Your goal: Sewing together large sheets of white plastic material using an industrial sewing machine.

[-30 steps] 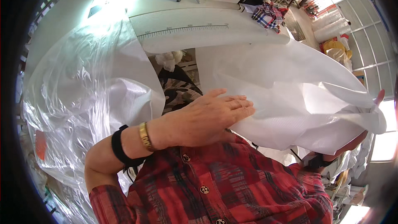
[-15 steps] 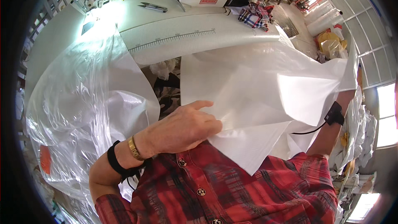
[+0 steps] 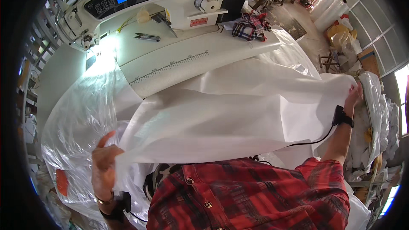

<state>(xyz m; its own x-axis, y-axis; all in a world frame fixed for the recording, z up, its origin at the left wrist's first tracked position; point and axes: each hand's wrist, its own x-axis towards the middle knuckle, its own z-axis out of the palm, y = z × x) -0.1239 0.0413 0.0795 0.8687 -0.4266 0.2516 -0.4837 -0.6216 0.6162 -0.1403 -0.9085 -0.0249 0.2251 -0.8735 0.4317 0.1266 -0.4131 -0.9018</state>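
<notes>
Head view: where's the white sheet [image 3: 221, 119]?
– Stretched between both hands over the lap, overlapping the front edge of the sewing table [image 3: 170, 47].

Fingers?
– Left hand [image 3: 104, 162]: pinching the sheet's left corner, one finger raised. Right hand [image 3: 354, 96]: gripping the right end, some fingers hidden.

Surroundings, obstructions?
– Clear film [image 3: 81, 110] spreads from the lit needle area, close by the left hand. Snips [image 3: 147, 37] and checked cloth [image 3: 251, 27] lie near the sewing machine [image 3: 183, 4]. Black cable [image 3: 313, 143] hangs off the right wrist, beside the sheet.
</notes>
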